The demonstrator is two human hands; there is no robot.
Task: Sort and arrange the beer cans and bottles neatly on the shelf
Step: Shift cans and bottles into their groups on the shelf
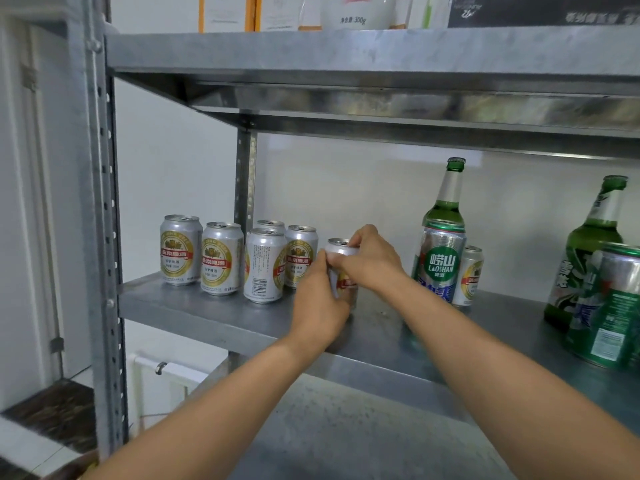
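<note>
I count seven small silver-and-gold cans on the metal shelf [381,330]. Five of them stand upright in a left cluster [265,266] near the shelf's left end. The sixth can [337,247] is mid-shelf, just right of that cluster, and both hands grip it. My left hand [318,299] wraps its side and my right hand [370,261] curls over its top rim. Its base is hidden, so I cannot tell whether it rests on the shelf. The seventh can [470,275] stands further right, half hidden behind a tall green-and-silver can [440,265]. A second tall can [613,306] sits near the front edge at the right. I count two green bottles, both upright: the first bottle [450,192] directly behind the first tall can, the second bottle [595,237] behind the other.
</note>
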